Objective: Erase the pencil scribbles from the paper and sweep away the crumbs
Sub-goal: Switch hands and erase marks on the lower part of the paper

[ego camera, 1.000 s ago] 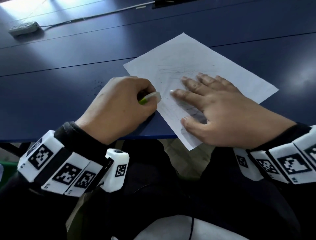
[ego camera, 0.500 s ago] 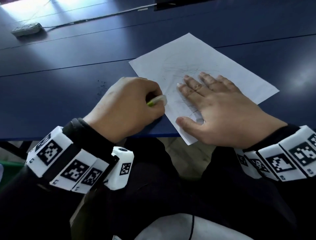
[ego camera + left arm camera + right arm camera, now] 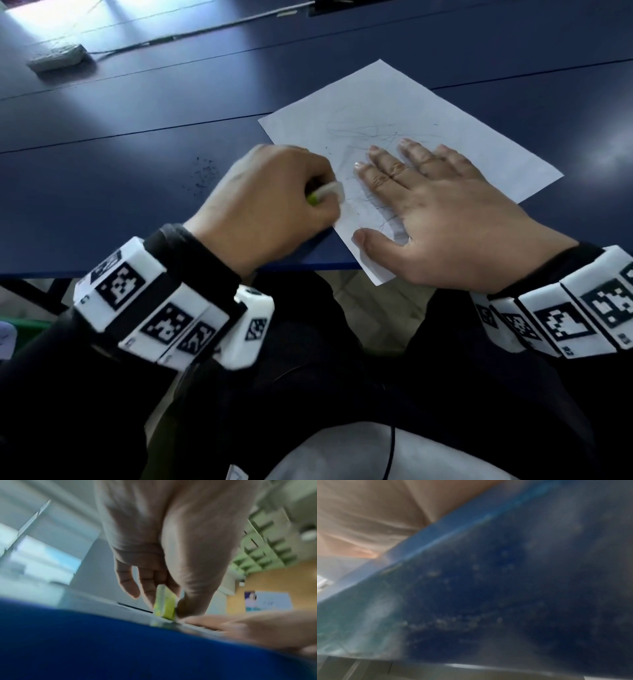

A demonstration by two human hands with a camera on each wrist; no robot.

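Eraser [image 3: 329, 192] in left hand [image 3: 270, 205], right hand [image 3: 445, 219] flat on paper [image 3: 428, 113]

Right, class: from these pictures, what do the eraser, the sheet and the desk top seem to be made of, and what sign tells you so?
Eraser: likely soft rubber or vinyl, matt white block in a yellow-green sleeve, gripped by the left hand.
Sheet: thin white paper, matt; it lies flat and shows faint pencil lines.
Desk top: probably laminate or painted board, smooth dark blue with a soft sheen where light reflects.
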